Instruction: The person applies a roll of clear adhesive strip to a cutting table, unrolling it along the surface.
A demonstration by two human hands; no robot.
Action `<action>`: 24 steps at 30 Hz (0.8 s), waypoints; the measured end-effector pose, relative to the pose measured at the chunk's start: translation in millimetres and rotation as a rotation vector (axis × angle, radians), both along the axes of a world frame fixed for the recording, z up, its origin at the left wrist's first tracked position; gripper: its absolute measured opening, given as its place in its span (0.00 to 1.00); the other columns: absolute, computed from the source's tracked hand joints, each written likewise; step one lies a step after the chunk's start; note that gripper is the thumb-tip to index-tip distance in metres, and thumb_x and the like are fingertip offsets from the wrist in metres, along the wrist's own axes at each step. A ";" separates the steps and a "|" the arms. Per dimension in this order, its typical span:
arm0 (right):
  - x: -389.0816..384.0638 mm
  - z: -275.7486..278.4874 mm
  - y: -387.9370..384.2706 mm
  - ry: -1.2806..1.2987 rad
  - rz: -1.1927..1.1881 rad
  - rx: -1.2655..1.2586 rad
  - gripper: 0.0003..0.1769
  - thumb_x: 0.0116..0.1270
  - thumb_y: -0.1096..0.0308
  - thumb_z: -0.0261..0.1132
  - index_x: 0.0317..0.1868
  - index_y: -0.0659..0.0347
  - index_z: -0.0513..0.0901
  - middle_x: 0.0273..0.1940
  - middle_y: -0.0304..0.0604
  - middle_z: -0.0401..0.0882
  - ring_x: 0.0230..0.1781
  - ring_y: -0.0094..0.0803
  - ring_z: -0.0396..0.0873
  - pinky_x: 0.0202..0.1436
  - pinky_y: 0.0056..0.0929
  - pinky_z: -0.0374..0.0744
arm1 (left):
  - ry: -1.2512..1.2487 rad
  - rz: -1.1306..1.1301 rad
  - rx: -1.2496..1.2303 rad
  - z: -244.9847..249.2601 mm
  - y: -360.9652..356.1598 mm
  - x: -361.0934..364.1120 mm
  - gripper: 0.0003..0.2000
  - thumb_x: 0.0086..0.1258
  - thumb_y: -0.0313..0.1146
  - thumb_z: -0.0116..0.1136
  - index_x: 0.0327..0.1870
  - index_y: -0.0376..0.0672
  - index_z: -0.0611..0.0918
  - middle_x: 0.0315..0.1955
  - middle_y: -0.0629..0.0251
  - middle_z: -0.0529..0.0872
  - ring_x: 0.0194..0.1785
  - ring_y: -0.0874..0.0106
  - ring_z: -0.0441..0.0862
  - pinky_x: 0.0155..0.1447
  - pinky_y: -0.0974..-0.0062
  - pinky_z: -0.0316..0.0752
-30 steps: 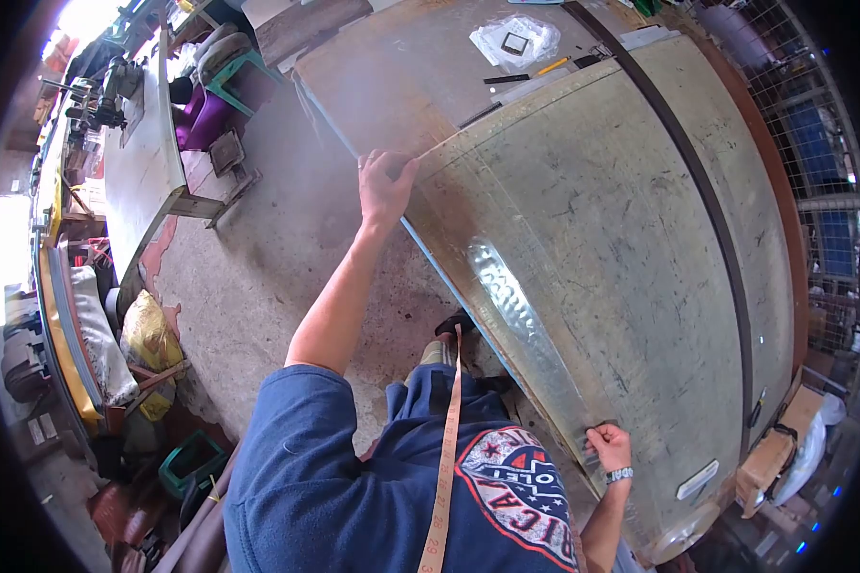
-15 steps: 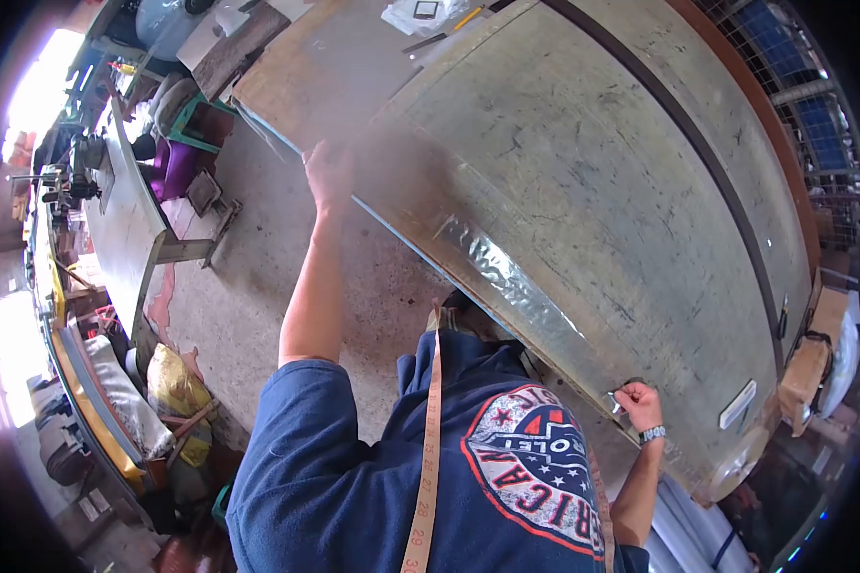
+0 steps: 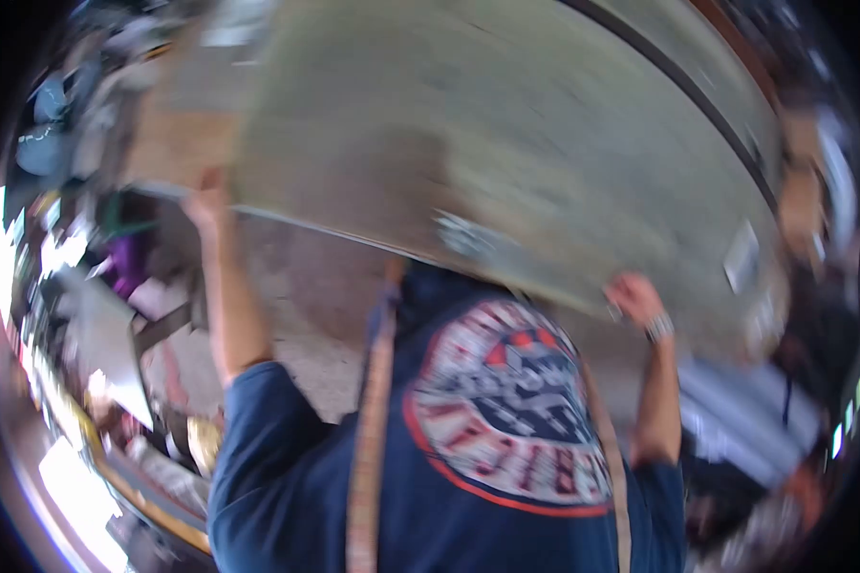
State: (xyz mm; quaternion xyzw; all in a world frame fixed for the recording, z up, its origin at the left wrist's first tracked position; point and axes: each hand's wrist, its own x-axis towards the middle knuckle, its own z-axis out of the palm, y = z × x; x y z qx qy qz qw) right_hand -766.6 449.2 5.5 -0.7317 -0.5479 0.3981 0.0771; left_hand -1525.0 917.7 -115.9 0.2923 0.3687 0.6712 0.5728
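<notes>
My view swung: left hand (image 3: 207, 201) at table (image 3: 564, 143) edge, right hand (image 3: 636, 298) curled near it, both grips blurred past telling; steadiness served best.

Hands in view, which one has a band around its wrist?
The right hand: a pale-and-dark band circles its wrist, while the left hand shows no band.

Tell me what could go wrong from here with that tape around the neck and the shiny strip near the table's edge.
The measuring tape hangs loose down both sides of the shirt, so it might snag on the edge of the table if the person leans in.

The shiny strip lies close to that edge, between the left hand and right hand; a sweeping arm could perhaps shift it.
</notes>
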 end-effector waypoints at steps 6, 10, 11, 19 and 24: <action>8.4 28.0 -29.9 0.100 -0.395 -0.207 0.13 0.70 0.61 0.76 0.34 0.61 0.85 0.26 0.36 0.83 0.26 0.23 0.78 0.32 0.30 0.78 | 1.102 0.125 -0.207 -3.3 15.1 -9.1 0.12 0.71 0.36 0.74 0.46 0.37 0.91 0.36 0.70 0.90 0.39 0.78 0.81 0.45 0.77 0.77; 17.6 34.6 -33.6 -0.017 -0.414 -0.225 0.14 0.67 0.58 0.78 0.35 0.60 0.87 0.28 0.40 0.87 0.30 0.29 0.82 0.38 0.34 0.81 | 1.113 0.138 -0.186 19.2 6.3 4.1 0.10 0.72 0.37 0.73 0.41 0.38 0.90 0.34 0.72 0.88 0.38 0.78 0.79 0.45 0.77 0.76; 18.7 33.1 -37.2 -0.015 -0.426 -0.211 0.14 0.66 0.58 0.79 0.35 0.60 0.87 0.28 0.40 0.87 0.30 0.29 0.82 0.38 0.34 0.81 | 1.100 0.131 -0.205 19.9 6.8 2.9 0.10 0.72 0.36 0.73 0.40 0.38 0.90 0.34 0.72 0.88 0.38 0.78 0.79 0.46 0.77 0.76; 32.3 41.8 -59.2 -0.308 -0.499 -0.107 0.16 0.62 0.59 0.80 0.44 0.58 0.86 0.32 0.42 0.86 0.38 0.42 0.84 0.50 0.41 0.80 | 1.074 0.156 -0.187 24.7 4.9 18.0 0.06 0.74 0.34 0.70 0.40 0.41 0.88 0.32 0.71 0.86 0.34 0.79 0.78 0.40 0.78 0.75; 19.6 33.4 -80.0 -0.551 -0.415 0.249 0.28 0.60 0.59 0.80 0.60 0.51 0.82 0.48 0.44 0.84 0.57 0.46 0.78 0.68 0.49 0.70 | 1.083 0.190 -0.158 27.1 1.5 28.7 0.07 0.74 0.34 0.68 0.39 0.42 0.87 0.29 0.73 0.83 0.32 0.80 0.75 0.36 0.79 0.71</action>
